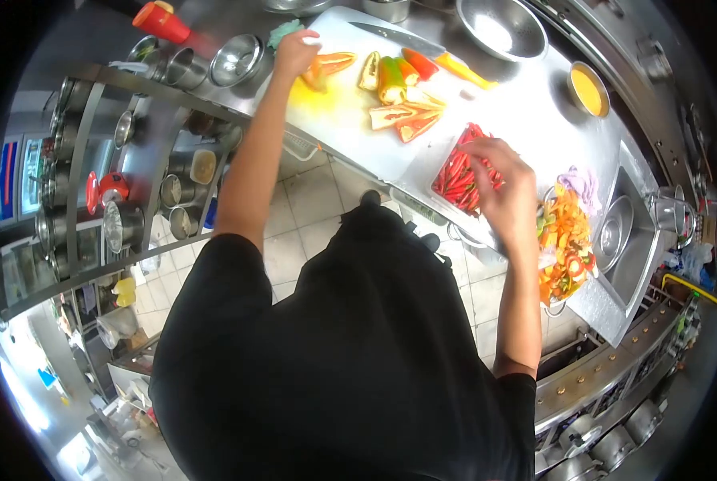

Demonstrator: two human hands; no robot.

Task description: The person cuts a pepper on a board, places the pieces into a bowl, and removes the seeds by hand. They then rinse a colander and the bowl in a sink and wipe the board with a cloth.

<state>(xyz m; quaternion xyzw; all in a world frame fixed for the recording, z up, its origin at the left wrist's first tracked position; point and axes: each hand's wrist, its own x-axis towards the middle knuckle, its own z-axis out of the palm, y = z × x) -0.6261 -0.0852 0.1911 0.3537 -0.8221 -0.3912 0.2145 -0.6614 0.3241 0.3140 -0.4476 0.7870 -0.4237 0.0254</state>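
My left hand [294, 50] rests on an orange pepper half [326, 66] at the far end of the white cutting board [342, 120]. More halved peppers [398, 88], yellow, green, red and orange, lie across the board. A knife [422, 50] with a yellow handle lies beyond them. My right hand [507, 188] reaches into a tray of red chillies [459, 172], fingers curled around some of them. Beside it stands a bowl of sliced mixed peppers and onion [567, 240].
A steel bowl [499, 28] and a container of yellow sauce [587, 88] stand on the steel counter. A sink [627, 240] holds a small bowl. Steel pots and cups [206, 64] fill the shelf on the left. A red bottle [160, 20] lies there.
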